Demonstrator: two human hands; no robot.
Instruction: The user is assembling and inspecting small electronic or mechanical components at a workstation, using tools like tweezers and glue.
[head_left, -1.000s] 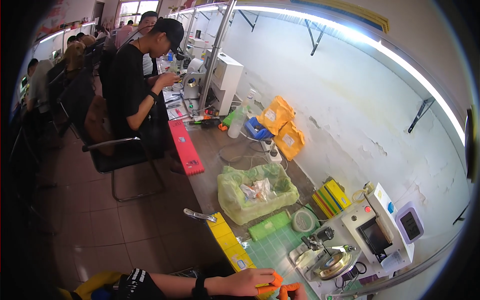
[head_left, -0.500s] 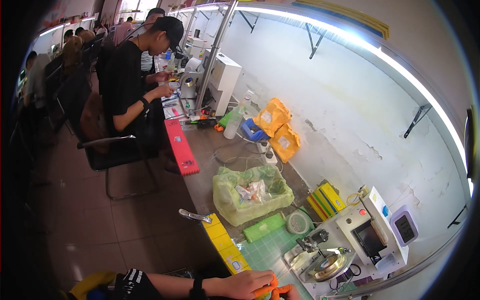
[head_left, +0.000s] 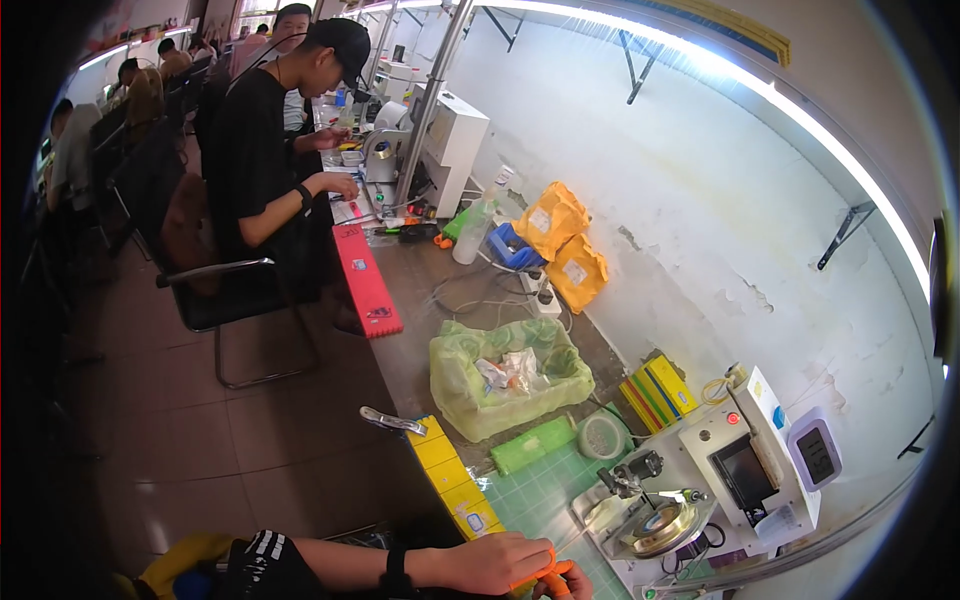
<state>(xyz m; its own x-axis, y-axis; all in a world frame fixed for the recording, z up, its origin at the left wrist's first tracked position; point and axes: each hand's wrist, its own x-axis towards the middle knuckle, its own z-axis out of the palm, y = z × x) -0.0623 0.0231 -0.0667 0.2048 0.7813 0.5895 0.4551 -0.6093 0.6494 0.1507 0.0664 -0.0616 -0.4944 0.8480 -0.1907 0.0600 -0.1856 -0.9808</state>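
My left hand (head_left: 503, 562) is at the lower edge, over the table's near side, with a dark band on its wrist. Orange finger covers (head_left: 545, 570) show on the fingertips, which are pressed together. Beside it my right hand (head_left: 572, 582) is partly cut off by the lower edge, its fingers closed and touching those of the left. Whatever lies between the fingers is hidden. Closest to the left hand is a long yellow box (head_left: 447, 468) along the table edge, with a metal clip (head_left: 392, 420) at its far end. A green gridded mat (head_left: 540, 497) spreads beyond the hands.
Right of the mat stands a white machine with a round metal disc (head_left: 655, 527) and a dark screen (head_left: 745, 470). A bag-lined bin (head_left: 470, 405), a green packet (head_left: 535, 446) and a round tub (head_left: 602, 437) lie farther back. A co-worker (head_left: 260, 150) sits at the far left.
Both hands have stayed close together at the lower edge, their fingers shifting slightly. The greenish bit between them no longer shows. The view has tilted a little; the co-worker's hands have moved apart.
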